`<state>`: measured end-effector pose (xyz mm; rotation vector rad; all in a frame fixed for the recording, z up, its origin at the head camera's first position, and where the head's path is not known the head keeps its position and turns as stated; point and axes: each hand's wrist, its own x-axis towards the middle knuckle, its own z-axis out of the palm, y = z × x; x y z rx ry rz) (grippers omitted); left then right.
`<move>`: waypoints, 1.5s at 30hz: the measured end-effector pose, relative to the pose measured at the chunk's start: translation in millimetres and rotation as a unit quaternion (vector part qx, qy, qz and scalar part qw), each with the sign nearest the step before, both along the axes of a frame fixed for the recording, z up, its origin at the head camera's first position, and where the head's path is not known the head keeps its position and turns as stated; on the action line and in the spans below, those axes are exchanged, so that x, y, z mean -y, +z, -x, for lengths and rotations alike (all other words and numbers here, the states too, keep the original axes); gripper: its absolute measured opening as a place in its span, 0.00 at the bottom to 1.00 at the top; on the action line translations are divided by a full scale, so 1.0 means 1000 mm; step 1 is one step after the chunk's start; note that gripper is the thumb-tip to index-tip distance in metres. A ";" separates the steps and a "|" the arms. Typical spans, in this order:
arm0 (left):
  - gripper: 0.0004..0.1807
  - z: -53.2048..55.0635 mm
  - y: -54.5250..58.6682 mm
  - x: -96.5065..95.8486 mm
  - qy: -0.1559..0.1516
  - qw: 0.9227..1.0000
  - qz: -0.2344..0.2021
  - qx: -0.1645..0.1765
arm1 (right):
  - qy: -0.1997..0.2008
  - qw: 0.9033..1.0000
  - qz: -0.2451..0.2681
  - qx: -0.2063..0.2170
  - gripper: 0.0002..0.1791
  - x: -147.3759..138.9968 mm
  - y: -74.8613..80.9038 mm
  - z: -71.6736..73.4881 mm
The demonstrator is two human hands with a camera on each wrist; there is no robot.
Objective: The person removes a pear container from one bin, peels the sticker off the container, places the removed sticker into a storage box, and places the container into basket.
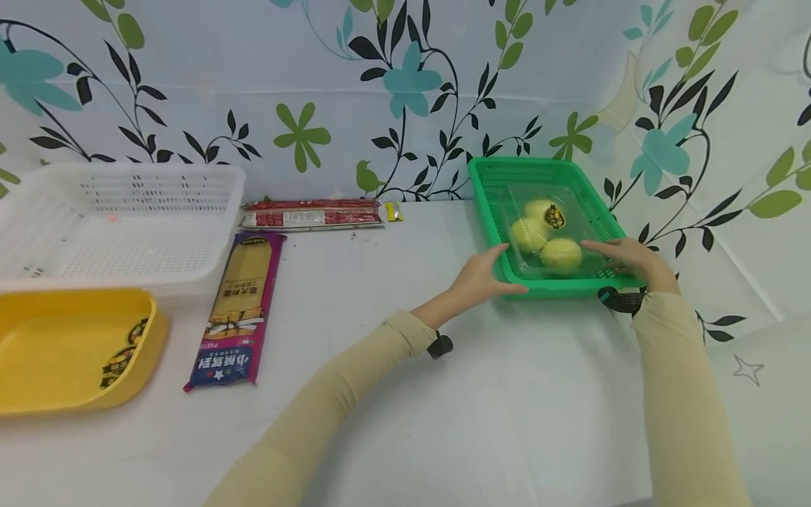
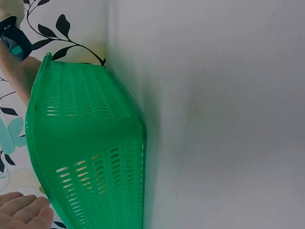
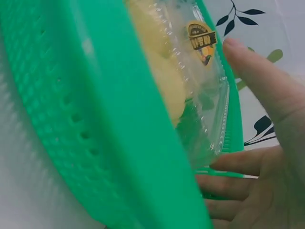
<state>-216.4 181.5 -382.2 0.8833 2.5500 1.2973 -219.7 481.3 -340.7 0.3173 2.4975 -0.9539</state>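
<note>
A green slotted basket (image 1: pixel 538 290) stands at the back right with a clear plastic box (image 1: pixel 573 232) inside it. Several round yellow fruits (image 1: pixel 562 254) show through the box, which carries a black and yellow sticker (image 1: pixel 555 216). My left hand (image 1: pixel 475 282) is at the basket's near left corner, thumb and fingers spread apart. In the left wrist view its fingers (image 2: pixel 24 210) lie beside the rim. My right hand (image 1: pixel 641 262) reaches over the basket's right side. In the right wrist view its extended fingers (image 3: pixel 233 164) are right at the box's edge, thumb apart from them.
On the left are a white slotted basket (image 1: pixel 218 264) and a yellow tray (image 1: pixel 57 359). Beside them lies a pasta packet (image 1: pixel 234 310). Long red packets (image 1: pixel 313 213) and a small yellow packet (image 1: pixel 393 211) lie along the patterned backdrop (image 1: pixel 253 91).
</note>
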 end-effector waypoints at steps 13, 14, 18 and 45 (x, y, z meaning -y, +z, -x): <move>0.46 -0.002 -0.005 0.003 0.048 0.998 0.027 -0.012 | -0.034 0.989 0.110 0.089 0.55 0.005 -0.004 0.015; 0.45 -0.002 -0.006 0.004 0.055 0.998 0.022 -0.011 | -0.037 0.987 0.123 0.096 0.56 0.005 -0.004 0.017; 0.43 -0.001 -0.012 0.008 0.076 0.997 -0.005 -0.011 | -0.044 0.981 0.153 0.108 0.56 0.008 -0.006 0.021; 0.41 -0.001 -0.015 0.008 0.076 0.996 -0.014 -0.037 | -0.194 0.930 0.296 0.095 0.25 0.009 -0.003 0.022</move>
